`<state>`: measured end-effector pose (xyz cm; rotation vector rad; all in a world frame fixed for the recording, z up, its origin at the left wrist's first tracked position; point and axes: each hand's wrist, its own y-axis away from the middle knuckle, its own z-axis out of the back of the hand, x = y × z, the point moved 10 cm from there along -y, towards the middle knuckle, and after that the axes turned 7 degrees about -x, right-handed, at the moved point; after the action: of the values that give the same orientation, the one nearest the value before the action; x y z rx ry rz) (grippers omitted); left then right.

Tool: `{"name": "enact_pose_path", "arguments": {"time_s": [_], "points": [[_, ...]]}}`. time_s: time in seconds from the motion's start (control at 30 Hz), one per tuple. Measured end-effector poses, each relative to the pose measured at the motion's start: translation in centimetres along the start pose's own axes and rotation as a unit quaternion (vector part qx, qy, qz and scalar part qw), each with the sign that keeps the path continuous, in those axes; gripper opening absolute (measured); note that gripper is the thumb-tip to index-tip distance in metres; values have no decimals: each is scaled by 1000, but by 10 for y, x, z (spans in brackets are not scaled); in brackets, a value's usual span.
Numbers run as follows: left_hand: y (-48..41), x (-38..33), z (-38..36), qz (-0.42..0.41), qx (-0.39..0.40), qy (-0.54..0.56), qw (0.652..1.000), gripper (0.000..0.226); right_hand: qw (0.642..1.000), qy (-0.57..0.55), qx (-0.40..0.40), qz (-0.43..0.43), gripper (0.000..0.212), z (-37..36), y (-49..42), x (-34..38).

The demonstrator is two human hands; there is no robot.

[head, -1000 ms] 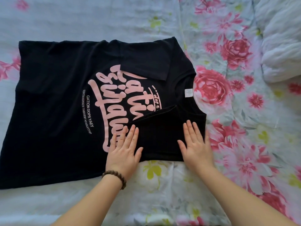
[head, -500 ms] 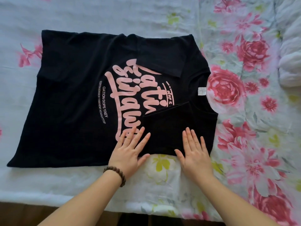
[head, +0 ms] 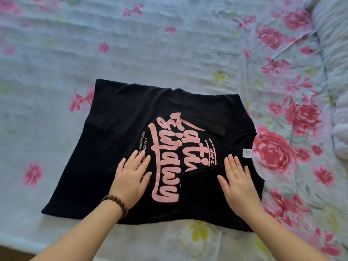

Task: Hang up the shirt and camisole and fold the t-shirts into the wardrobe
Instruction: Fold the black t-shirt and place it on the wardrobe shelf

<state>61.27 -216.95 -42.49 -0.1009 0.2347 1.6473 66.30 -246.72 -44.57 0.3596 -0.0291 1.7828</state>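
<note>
A black t-shirt (head: 116,132) with pink lettering lies flat on the bed, collar to the right, both sleeves folded inward over the chest. My left hand (head: 131,176), with a bead bracelet at the wrist, presses flat on the shirt's middle beside the print. My right hand (head: 237,183) lies flat with straight fingers on the near folded sleeve, close to the collar and its white label (head: 246,153). No shirt, camisole or wardrobe shows.
The bed is covered by a pale blue sheet (head: 169,44) with pink roses, which grow dense at the right. A white bundle of bedding (head: 337,53) lies along the right edge. The bed's near edge runs at bottom left.
Both hands slid away from me, from the shirt's near edge onto its body; the left hand went left of the print. The view has pulled back, showing more bed.
</note>
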Motion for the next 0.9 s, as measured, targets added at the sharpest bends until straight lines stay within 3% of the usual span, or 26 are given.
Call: {"name": "enact_pose_path", "arguments": {"time_s": [0.1,0.3,0.53,0.63,0.77,0.9], "points": [[-46,30,23,19,-33,-4,999,53,1000,23,0,-3,71,18,-59,11],[-166,94,28,59,-18,-56,997,60,997,79,-8,2,59,21,-180,52],[-268,112,-17,-39,35,-109,993,60,996,87,4,24,61,-32,-280,118],[-286,144,-26,-19,33,-103,994,60,994,105,-12,14,67,-39,-287,102],[-291,227,-7,98,14,-100,990,60,991,119,7,-69,81,-28,-271,48],[-299,244,17,76,-4,-88,993,54,997,66,10,-32,69,-5,-283,43]]}}
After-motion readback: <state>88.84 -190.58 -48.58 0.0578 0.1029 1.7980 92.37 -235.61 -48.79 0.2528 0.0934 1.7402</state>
